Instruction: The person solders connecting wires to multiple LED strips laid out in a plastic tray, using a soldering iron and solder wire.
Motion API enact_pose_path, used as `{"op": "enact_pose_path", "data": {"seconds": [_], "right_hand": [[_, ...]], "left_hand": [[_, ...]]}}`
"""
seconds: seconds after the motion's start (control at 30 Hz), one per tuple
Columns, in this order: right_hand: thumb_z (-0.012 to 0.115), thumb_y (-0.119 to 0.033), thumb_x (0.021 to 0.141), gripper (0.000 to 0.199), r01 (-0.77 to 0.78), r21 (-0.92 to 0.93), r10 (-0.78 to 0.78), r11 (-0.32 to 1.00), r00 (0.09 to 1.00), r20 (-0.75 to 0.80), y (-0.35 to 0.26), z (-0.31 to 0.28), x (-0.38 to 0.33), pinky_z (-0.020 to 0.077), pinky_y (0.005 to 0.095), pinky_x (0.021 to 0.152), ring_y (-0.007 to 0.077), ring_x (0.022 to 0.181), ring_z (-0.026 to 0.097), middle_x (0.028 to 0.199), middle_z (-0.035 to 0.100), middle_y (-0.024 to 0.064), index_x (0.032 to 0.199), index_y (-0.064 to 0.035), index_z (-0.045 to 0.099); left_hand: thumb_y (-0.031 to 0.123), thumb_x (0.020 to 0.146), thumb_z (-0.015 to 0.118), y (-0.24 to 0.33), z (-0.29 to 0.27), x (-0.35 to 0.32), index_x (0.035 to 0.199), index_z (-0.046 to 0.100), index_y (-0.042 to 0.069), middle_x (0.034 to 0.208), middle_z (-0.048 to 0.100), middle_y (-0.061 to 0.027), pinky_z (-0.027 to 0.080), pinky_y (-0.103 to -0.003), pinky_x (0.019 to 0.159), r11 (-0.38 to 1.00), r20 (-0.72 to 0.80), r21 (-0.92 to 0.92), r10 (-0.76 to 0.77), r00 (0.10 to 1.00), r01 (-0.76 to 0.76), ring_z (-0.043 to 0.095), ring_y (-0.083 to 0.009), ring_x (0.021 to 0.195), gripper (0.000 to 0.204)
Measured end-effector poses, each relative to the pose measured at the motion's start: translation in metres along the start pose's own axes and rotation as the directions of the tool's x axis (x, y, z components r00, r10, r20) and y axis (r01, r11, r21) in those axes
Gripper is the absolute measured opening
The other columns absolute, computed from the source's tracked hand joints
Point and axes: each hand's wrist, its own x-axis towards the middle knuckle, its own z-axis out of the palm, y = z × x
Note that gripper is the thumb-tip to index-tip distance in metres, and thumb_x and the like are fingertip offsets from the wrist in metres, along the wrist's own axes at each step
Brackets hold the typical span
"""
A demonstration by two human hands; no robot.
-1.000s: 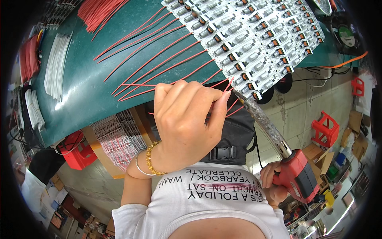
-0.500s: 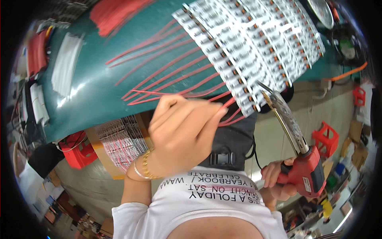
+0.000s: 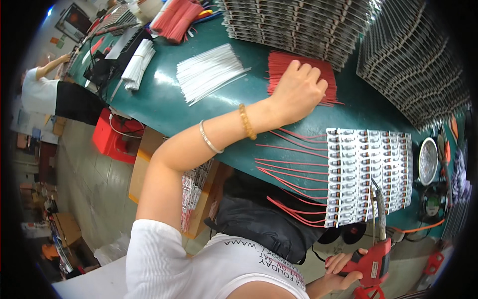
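Note:
My left hand (image 3: 300,93) lies over a bundle of cut red wires (image 3: 327,74) on the green table. Its fingers curl down, and the fingertips are hidden behind the knuckles. My right hand (image 3: 343,269), low at the right, is wrapped round the handle of a red soldering gun (image 3: 374,264). The gun's metal tip (image 3: 377,187) points up over a white panel of small circuit boards (image 3: 348,174) set in rows. Several red wires (image 3: 294,172) run leftward from the panel's left edge, some past the table's front edge.
White wires (image 3: 211,72) lie left of the red bundle. Stacked board panels (image 3: 294,25) stand at the back. A round metal dish (image 3: 427,160) and a small fan (image 3: 433,203) are at the right. A red stool (image 3: 117,137) and a co-worker (image 3: 50,94) are at the left.
My left hand has gone from the wires at the panel's near left edge to the red bundle farther back. The view has turned. My right hand still holds the soldering gun.

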Motion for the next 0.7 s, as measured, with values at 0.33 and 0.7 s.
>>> {"op": "enact_pose_path", "data": {"seconds": [0.33, 0.7], "right_hand": [[0.058, -0.055, 0.082, 0.069, -0.159, 0.054, 0.159, 0.986, 0.987, 0.007, -0.011, 0.009, 0.028, 0.0356, 0.0294, 0.039, 0.0156, 0.038, 0.038, 0.051, 0.040, 0.0026, 0.124, -0.0034, 0.039], [0.038, -0.046, 0.096, 0.054, -0.041, 0.026, 0.044, 0.999, 0.990, -0.134, -0.002, 0.001, 0.029, 0.0305, 0.0232, 0.032, 0.0100, 0.032, 0.027, 0.047, 0.032, 0.0007, 0.126, -0.0012, 0.033]], "left_hand": [[0.008, 0.068, 0.060, -0.098, -0.064, -0.085, 0.071, 0.056, 0.002, 0.072, 0.059, -0.0138, 0.044, -0.040, 0.067, 0.934, 0.416, 0.315, -0.295, 0.860, 0.168, 0.057, -0.0290, 0.075, 0.008], [0.011, 0.079, 0.065, -0.116, -0.080, -0.081, 0.080, 0.064, 0.000, 0.065, 0.063, -0.0142, 0.049, -0.032, 0.057, 0.808, 0.295, -0.035, -0.554, 0.778, 0.589, 0.062, -0.0235, 0.059, 0.011]]}}
